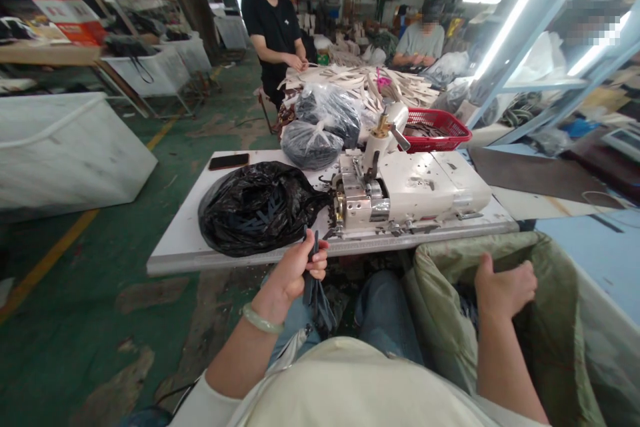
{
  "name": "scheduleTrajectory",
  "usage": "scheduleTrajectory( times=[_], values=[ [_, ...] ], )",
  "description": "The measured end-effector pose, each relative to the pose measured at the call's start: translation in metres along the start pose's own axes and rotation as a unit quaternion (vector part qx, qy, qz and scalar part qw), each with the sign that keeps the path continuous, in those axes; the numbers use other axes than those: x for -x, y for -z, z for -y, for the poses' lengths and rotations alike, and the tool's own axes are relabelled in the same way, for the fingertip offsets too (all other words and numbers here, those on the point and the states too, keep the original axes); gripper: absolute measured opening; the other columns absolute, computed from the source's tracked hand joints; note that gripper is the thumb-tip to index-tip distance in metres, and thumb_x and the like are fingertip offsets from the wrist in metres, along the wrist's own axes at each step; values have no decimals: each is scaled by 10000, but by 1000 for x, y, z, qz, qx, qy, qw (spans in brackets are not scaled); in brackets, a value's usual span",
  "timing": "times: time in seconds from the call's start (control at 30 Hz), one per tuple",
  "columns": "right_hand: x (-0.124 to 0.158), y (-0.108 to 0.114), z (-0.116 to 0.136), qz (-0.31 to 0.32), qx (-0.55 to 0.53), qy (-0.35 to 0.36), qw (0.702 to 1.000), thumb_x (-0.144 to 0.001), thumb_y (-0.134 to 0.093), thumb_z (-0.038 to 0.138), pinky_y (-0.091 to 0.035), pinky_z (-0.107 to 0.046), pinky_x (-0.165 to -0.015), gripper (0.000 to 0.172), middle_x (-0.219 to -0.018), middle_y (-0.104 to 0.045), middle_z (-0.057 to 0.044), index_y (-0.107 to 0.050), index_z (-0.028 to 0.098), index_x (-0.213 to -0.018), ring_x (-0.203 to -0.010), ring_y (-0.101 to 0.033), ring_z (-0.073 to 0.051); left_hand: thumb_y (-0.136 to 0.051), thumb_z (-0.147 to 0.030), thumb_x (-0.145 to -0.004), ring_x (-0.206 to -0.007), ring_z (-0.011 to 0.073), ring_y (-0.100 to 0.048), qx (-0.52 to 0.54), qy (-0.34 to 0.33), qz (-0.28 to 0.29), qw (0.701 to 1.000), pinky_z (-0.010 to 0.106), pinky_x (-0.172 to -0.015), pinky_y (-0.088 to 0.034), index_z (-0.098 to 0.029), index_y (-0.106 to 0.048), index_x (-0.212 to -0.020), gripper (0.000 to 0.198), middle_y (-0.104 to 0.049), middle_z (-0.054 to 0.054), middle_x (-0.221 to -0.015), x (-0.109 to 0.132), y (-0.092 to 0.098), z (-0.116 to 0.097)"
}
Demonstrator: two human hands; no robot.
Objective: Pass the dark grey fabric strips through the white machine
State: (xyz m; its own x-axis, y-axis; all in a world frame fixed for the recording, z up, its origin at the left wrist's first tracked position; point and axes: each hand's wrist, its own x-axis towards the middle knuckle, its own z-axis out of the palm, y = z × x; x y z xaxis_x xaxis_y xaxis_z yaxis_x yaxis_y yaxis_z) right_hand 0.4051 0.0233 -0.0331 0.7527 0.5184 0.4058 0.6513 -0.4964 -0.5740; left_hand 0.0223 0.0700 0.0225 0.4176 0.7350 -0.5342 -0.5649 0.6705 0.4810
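Observation:
My left hand [305, 263], with a pale green bangle at the wrist, is closed around a bundle of dark strips [319, 303]. Their short ends stick up above the fist, and the long ends hang down over my lap. Over the mouth of a green woven sack [555, 267] is my right hand [505, 287]; its thumb stands apart from the loosely bent fingers, and I see nothing in it. A black plastic bag [255, 210] lies on the white table just beyond my left hand. To its right sits a cream machine [425, 190] with a metal working head.
A phone [229, 161] rests at the table's [175, 240] back left. Behind the machine are clear bags of dark pieces [315, 140], a red basket [440, 130] and a heap of pale strips [350, 83]. Two people work beyond. A white bin [75, 153] stands left.

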Motion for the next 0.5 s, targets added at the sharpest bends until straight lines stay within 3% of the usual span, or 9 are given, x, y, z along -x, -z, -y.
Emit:
scheduleTrajectory(
  times=[0.07, 0.1, 0.13, 0.17, 0.2, 0.27, 0.33, 0.43, 0.5],
  values=[
    [30, 9, 23, 161, -143, -43, 976, -786, -545, 585, -388, -556, -906, 698, -1164, -560, -293, -544, 21, -1198, -1119, -501, -429, -645, -476, -793, -374, -1, -238, 5, -12, 5, 1000, 98, -348, -251, -117, -535, -759, 378, -331, -93, -500, -6, -4, 3],
    [50, 12, 42, 297, -242, -75, 921, -800, -526, 621, -426, -517, -888, 662, -1126, -600, -250, -577, 67, -1159, -1069, -552, -383, -667, -462, -780, -374, -3, -243, 6, -21, 6, 1000, 97, -350, -255, -115, -534, -748, 373, -336, -93, -498, -9, -6, 4],
    [72, 14, 64, 438, -340, -105, 825, -822, -487, 650, -454, -476, -874, 638, -1125, -617, -211, -583, 113, -1153, -1045, -582, -336, -693, -453, -760, -374, -5, -248, 5, -33, 5, 999, 96, -351, -255, -114, -534, -736, 375, -342, -93, -494, -12, -8, 6],
    [96, 16, 86, 570, -410, -132, 700, -845, -452, 664, -467, -446, -872, 625, -1170, -608, -181, -563, 156, -1192, -1053, -591, -298, -719, -449, -735, -374, -6, -254, 4, -47, 3, 999, 96, -353, -256, -111, -534, -724, 385, -348, -93, -491, -13, -10, 8],
    [118, 17, 106, 657, -442, -157, 590, -856, -426, 677, -480, -419, -855, 622, -1183, -607, -158, -547, 185, -1217, -1041, -604, -269, -744, -448, -707, -375, -8, -258, 1, -64, 0, 998, 97, -356, -257, -108, -536, -714, 399, -353, -93, -486, -14, -11, 9],
    [156, 17, 136, 739, -463, -182, 455, -858, -433, 679, -514, -329, -738, 597, -1099, -640, -126, -559, 189, -1174, -896, -649, -206, -773, -458, -663, -377, -8, -268, -9, -105, -15, 994, 102, -362, -257, -107, -538, -699, 424, -367, -91, -481, -13, -12, 11],
    [180, 15, 154, 756, -462, -179, 428, -842, -479, 672, -448, -209, -487, 563, -811, -657, -66, -587, 153, -1031, -563, -591, -115, -773, -470, -655, -378, -5, -276, -24, -155, -34, 987, 112, -368, -260, -114, -535, -690, 430, -382, -87, -483, -10, -10, 12],
    [193, 11, 168, 732, -467, -167, 468, -785, -567, 667, -169, -154, -301, 513, -475, -433, 74, -528, 156, -811, -318, -257, -35, -756, -444, -684, -382, 3, -287, -26, -232, -48, 971, 127, -378, -260, -131, -523, -678, 391, -399, -80, -495, -4, -6, 11],
    [195, 10, 176, 713, -477, -175, 483, -735, -611, 678, -120, -160, -291, 516, -440, -335, 111, -462, 184, -750, -320, -182, -31, -751, -394, -705, -399, 8, -306, 1, -273, -40, 961, 134, -393, -277, -139, -521, -679, 344, -405, -77, -514, -1, -3, 10]
  ],
)
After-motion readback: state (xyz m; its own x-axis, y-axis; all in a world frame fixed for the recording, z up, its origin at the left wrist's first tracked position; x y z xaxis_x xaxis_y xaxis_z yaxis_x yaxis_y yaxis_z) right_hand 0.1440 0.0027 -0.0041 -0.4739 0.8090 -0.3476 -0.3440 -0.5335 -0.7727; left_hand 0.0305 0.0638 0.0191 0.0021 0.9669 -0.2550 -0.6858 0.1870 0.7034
